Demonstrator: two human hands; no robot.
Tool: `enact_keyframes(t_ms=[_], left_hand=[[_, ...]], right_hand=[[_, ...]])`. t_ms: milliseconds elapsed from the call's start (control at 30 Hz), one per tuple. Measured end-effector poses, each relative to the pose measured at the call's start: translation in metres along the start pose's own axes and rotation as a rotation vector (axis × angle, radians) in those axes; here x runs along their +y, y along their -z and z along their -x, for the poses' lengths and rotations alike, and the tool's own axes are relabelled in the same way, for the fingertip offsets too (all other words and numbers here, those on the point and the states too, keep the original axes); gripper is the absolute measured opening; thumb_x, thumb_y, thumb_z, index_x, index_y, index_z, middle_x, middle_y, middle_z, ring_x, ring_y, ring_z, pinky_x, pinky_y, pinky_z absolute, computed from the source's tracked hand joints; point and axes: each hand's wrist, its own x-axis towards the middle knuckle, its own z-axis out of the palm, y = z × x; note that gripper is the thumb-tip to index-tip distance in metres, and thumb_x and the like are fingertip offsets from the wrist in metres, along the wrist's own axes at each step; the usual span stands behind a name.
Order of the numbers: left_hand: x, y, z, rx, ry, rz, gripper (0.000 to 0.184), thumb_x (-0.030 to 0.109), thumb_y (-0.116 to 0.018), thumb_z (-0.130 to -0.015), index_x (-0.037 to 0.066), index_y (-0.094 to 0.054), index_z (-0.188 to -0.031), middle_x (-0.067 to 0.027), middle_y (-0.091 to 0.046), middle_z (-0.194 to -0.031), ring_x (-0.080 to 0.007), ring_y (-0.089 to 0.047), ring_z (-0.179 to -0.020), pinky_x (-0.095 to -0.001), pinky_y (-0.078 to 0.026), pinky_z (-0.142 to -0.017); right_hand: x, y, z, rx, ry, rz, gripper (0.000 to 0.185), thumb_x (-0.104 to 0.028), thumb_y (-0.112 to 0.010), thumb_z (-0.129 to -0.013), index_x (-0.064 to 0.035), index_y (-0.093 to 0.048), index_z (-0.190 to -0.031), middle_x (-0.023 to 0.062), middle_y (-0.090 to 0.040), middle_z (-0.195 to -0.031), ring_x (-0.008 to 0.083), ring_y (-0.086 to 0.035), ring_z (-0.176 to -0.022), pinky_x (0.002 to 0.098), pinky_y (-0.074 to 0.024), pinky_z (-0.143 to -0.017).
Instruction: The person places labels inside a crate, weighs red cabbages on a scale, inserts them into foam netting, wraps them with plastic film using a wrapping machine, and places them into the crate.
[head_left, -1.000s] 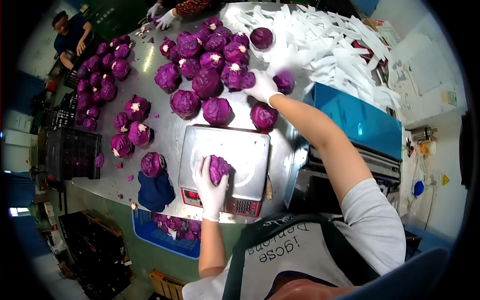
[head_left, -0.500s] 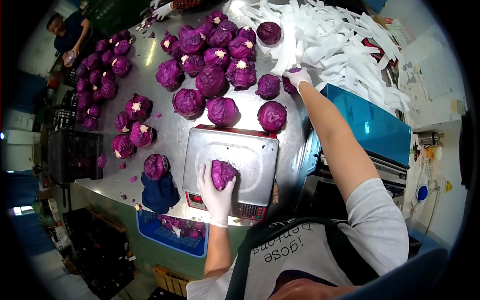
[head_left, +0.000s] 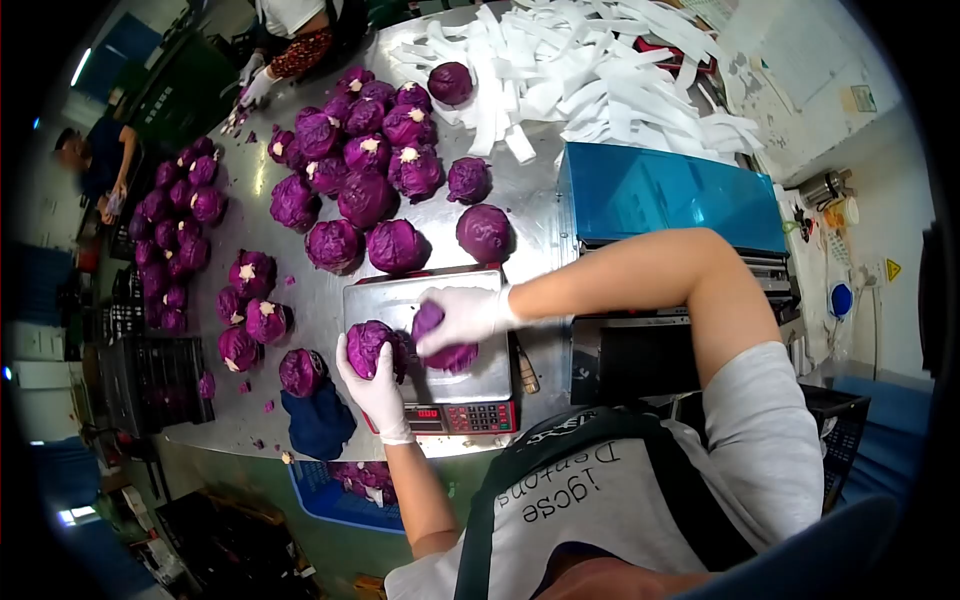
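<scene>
On the metal plate of a red-framed digital scale [head_left: 492,380], my left hand [head_left: 378,395] is closed around the near left side of a red cabbage [head_left: 368,345]. My right hand [head_left: 462,318], slightly blurred, reaches in from the right over the plate and grips another red cabbage [head_left: 452,358]. Purple leaf shows on both sides of its thumb; I cannot tell whether that is one head or two. Both hands wear white gloves. Just beyond the scale sit red cabbages [head_left: 396,245], the nearest close to its far edge.
More red cabbages [head_left: 365,198] are heaped across the steel table. White strips [head_left: 600,80] pile up at the far right, beside a blue-topped machine [head_left: 670,200]. A knife [head_left: 527,370] lies right of the scale, a dark blue cloth [head_left: 318,420] left. Co-workers stand across the table.
My right hand has come from the white strips to the scale with its cabbage. My left hand and its cabbage have moved to the plate's left side. The whole view has shifted.
</scene>
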Motion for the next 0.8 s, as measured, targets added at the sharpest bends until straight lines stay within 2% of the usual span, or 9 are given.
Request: enact_keyframes(t_ms=[100, 133, 267, 400, 433, 467, 533, 600, 800], left_hand=[[-0.009, 0.003, 0.010, -0.187, 0.062, -0.020, 0.065, 0.014, -0.073, -0.082, 0.002, -0.042, -0.138, -0.0171, -0.042, -0.139, -0.0278, -0.043, -0.128, -0.0368, -0.031, -0.109], [-0.006, 0.006, 0.013, -0.248, -0.120, -0.259, 0.069, 0.016, -0.074, -0.080, 0.003, -0.041, -0.139, -0.0197, -0.036, -0.143, -0.0330, -0.035, -0.135, -0.0411, -0.026, -0.112], [0.007, 0.001, 0.028, -0.238, -0.150, -0.450, 0.093, 0.020, -0.081, -0.070, 0.006, -0.031, -0.147, -0.0211, -0.020, -0.153, -0.0382, -0.020, -0.141, -0.0468, -0.021, -0.115], [0.005, -0.003, 0.029, -0.188, -0.106, -0.413, 0.088, 0.010, -0.077, -0.071, 0.005, -0.031, -0.147, -0.0201, -0.020, -0.153, -0.0375, -0.020, -0.141, -0.0461, -0.020, -0.115], [0.007, -0.004, 0.028, -0.180, -0.082, -0.381, 0.086, 0.008, -0.075, -0.072, 0.005, -0.032, -0.146, -0.0193, -0.020, -0.153, -0.0368, -0.022, -0.141, -0.0457, -0.022, -0.114], [0.004, -0.004, 0.028, -0.167, -0.078, -0.353, 0.085, 0.007, -0.074, -0.072, 0.005, -0.033, -0.146, -0.0191, -0.021, -0.153, -0.0364, -0.023, -0.141, -0.0453, -0.022, -0.114], [-0.002, -0.002, 0.027, -0.138, -0.076, -0.343, 0.082, 0.007, -0.073, -0.073, 0.005, -0.034, -0.145, -0.0186, -0.022, -0.153, -0.0359, -0.025, -0.140, -0.0447, -0.023, -0.114], [0.002, -0.004, 0.025, -0.114, -0.046, -0.329, 0.078, 0.007, -0.071, -0.076, 0.005, -0.035, -0.145, -0.0185, -0.024, -0.153, -0.0346, -0.025, -0.140, -0.0439, -0.023, -0.114], [-0.012, -0.001, 0.017, -0.094, -0.019, -0.230, 0.069, 0.006, -0.065, -0.084, 0.000, -0.033, -0.144, -0.0207, -0.028, -0.150, -0.0328, -0.026, -0.141, -0.0412, -0.020, -0.115]], right_hand=[[0.034, -0.054, -0.003, 0.120, -0.003, 0.133, 0.085, -0.050, -0.070, -0.077, 0.0030, -0.038, -0.136, 0.0293, -0.048, -0.129, 0.0406, -0.052, -0.118, 0.0394, -0.0415, -0.102], [0.044, -0.058, -0.004, 0.064, 0.032, 0.125, 0.083, -0.050, -0.065, -0.082, 0.0008, -0.035, -0.141, 0.0297, -0.041, -0.135, 0.0415, -0.045, -0.124, 0.0403, -0.0373, -0.105], [0.029, -0.005, -0.007, -0.063, 0.242, 0.281, 0.079, -0.052, -0.053, -0.090, -0.0034, -0.029, -0.147, 0.0264, -0.038, -0.142, 0.0422, -0.038, -0.132, 0.0469, -0.0333, -0.109], [0.080, 0.132, -0.086, 0.538, 0.296, 1.058, 0.039, -0.032, -0.066, -0.079, -0.0059, -0.068, -0.108, 0.0180, -0.061, -0.119, 0.0328, -0.062, -0.103, 0.0471, -0.0529, -0.078], [0.039, 0.169, -0.069, 0.319, -0.135, 0.846, 0.035, -0.027, -0.066, -0.076, -0.0034, -0.069, -0.102, 0.0164, -0.068, -0.103, 0.0297, -0.066, -0.099, 0.0439, -0.0535, -0.076], [0.113, 0.204, -0.120, 0.482, -0.253, 1.084, 0.029, -0.028, -0.059, -0.084, -0.0201, -0.068, -0.110, 0.0154, -0.066, -0.109, 0.0334, -0.060, -0.107, 0.0444, -0.0476, -0.088], [0.182, 0.264, -0.157, 0.596, -0.601, 1.158, 0.045, -0.037, -0.063, -0.083, -0.0198, -0.060, -0.125, 0.0154, -0.060, -0.123, 0.0309, -0.057, -0.115, 0.0451, -0.0449, -0.095], [0.141, 0.272, -0.119, 0.471, -0.771, 0.945, 0.050, -0.025, -0.061, -0.084, -0.0150, -0.053, -0.132, 0.0153, -0.045, -0.140, 0.0328, -0.042, -0.131, 0.0486, -0.0412, -0.101], [0.099, 0.270, -0.092, 0.925, -0.179, 0.887, 0.051, -0.024, -0.065, -0.083, -0.0075, -0.051, -0.129, 0.0178, -0.046, -0.133, 0.0364, -0.043, -0.125, 0.0468, -0.0443, -0.097]])
